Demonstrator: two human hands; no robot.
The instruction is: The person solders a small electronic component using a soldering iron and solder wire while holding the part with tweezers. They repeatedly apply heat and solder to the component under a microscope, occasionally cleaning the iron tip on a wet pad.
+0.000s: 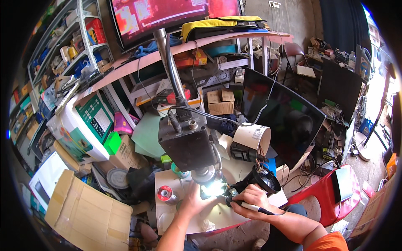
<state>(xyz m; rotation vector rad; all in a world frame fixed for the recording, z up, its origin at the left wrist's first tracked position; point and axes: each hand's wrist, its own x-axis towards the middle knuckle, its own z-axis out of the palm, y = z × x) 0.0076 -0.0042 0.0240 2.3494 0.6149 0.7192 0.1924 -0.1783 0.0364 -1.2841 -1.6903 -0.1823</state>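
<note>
My right hand (250,198) grips a pen-shaped soldering iron (253,207) in white and black, its thin cord trailing right. My left hand (193,200) reaches under the black microscope (184,140), fingers closed at the edge of its bright lamp glow (215,189). Glare hides what those fingers hold. A black round housing (266,179) with loose wires lies just beyond my right hand, with small dark parts between the hands. Left of my left hand stands a red-ended solder spool (165,193). All this sits on a pale work table (167,217).
A metal pole (167,58) carries the microscope over the table. Behind lean a large dark screen (278,117) and a cardboard tube (256,136). An open cardboard box (88,213) stands left, a red chair (322,201) right. Cables hang above the table.
</note>
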